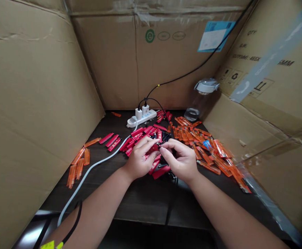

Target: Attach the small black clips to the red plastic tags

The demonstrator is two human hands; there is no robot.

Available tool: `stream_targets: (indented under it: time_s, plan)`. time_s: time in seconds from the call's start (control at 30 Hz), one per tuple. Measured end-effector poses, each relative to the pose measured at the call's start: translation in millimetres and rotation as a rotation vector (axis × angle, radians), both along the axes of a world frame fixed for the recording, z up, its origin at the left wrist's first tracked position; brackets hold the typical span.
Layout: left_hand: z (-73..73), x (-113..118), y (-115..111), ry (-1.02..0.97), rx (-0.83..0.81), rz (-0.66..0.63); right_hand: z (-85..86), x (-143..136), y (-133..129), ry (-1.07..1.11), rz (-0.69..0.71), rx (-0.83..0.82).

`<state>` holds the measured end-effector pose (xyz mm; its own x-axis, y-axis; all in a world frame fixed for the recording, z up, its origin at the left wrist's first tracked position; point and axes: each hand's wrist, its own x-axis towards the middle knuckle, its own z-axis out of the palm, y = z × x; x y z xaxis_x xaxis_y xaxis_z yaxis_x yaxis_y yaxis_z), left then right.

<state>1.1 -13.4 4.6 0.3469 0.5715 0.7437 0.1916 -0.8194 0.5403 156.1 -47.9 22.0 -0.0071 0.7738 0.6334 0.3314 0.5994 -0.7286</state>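
My left hand (143,159) is closed around a flat red piece shaped like a lighter body (153,149). Its fingers and thumb hide part of it. At that piece's right end, my right hand (180,159) pinches with thumb and forefinger; whatever is between those fingertips is too small to make out. Under and around both hands lies a heap of similar red pieces (162,172), mixed with small black and metal parts (172,174). Several red pieces (112,140) lie apart in a row to the left.
Orange see-through pieces (205,156) pile up on the right; several more (79,168) lie at the left. A white power strip (142,119) with chargers and a pale cable (94,164) crosses the dark table (138,204). A bottle (195,103) stands back right. Cardboard walls (109,62) enclose three sides.
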Motion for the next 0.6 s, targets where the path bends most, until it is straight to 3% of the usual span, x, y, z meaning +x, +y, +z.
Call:
stream_targets:
  time_s: [0.4, 0.6]
  plan:
    - [-2.0, 1.8, -2.9, -0.153, -0.260, -0.222, 2.3, -1.1, -5.3, -0.030, 0.056, 0.096]
    - [-2.2, 0.5, -1.9, -0.108, -0.110, -0.152, 3.9, -1.1, -6.4, -0.077, 0.048, 0.118]
